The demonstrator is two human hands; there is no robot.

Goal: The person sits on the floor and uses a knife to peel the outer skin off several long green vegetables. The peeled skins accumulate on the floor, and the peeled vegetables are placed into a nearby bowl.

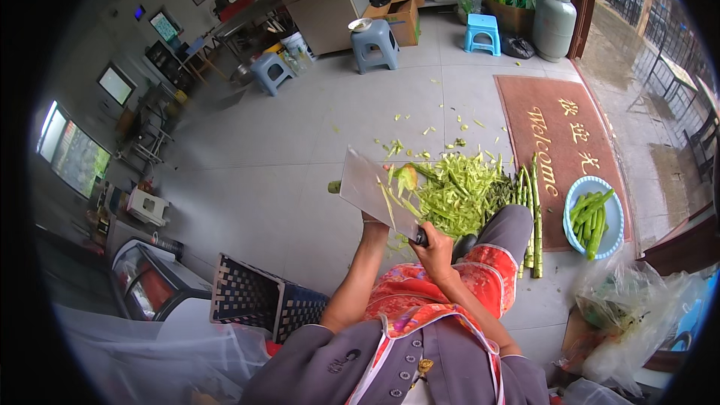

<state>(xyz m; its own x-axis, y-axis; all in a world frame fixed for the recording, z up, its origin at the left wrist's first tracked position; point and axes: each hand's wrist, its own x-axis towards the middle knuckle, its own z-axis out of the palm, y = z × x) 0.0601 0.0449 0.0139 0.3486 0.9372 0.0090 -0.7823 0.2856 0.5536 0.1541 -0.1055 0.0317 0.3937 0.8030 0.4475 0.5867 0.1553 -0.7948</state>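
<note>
My right hand (433, 250) is closed on the black handle of a broad cleaver (374, 194), its blade slanting up to the left. Behind the blade, my left hand (376, 219) is mostly hidden; a green stem (334, 187) sticks out past the blade's left edge, and I cannot tell how the fingers hold it. Green peelings cling to the blade. A large heap of pale green peelings (458, 194) lies on the floor just beyond my knee. To its right lie several long unpeeled-looking green stalks (537, 219). Peeled green stems (590, 219) fill part of a light blue basket (569, 202).
A red doormat (526, 124) lies by the doorway at the right. Plastic stools (376, 45), a cardboard box (406, 22) and a gas cylinder (554, 25) stand farther off. A woven basket (304, 306) is at my left, plastic bags (624, 315) at my right. Another person sits far back.
</note>
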